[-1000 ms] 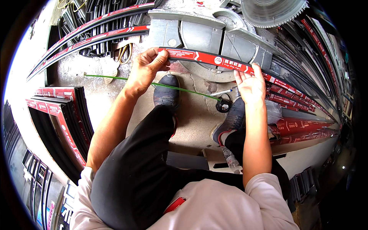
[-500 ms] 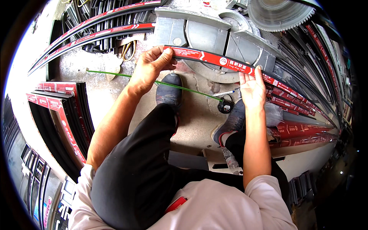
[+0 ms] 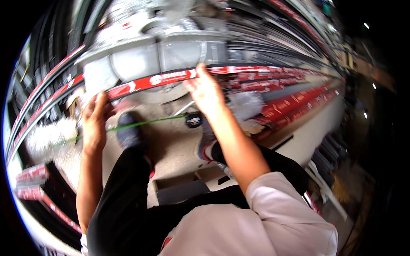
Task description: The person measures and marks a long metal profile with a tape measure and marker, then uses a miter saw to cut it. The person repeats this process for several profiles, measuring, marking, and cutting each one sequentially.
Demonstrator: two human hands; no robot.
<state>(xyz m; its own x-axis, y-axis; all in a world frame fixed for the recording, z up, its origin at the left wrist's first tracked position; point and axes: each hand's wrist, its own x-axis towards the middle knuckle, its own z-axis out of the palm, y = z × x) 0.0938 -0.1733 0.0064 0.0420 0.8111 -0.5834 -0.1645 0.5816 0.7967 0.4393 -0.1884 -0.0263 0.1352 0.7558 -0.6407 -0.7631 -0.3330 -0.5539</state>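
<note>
A long black profile strip (image 3: 171, 77) faced with red film stretches across in front of me, raised over the near edge of a grey metal saw bed (image 3: 134, 59). At its left end, my left hand (image 3: 95, 117) has the strip pinched between thumb and fingers. Further along, my right hand (image 3: 208, 91) supports it palm up, one digit crossing the red face. Below lies a black tape measure (image 3: 193, 120) with its green blade pulled out to the left. A pale, thin pen (image 3: 183, 109) rests beside it. Motion blurs both hands.
Red-wrapped profiles (image 3: 294, 102) lie in a bundle at right, beside crumpled clear plastic (image 3: 247, 105). More dark profiles (image 3: 273, 51) run behind them. Two curved red-and-black strips (image 3: 47, 91) extend at left; a stack of frame pieces (image 3: 36, 185) stands lower left. My shoes flank the tape.
My view has swung right, so the floor things sit further left and the round saw blade is out of sight. Both hands still hold the strip.
</note>
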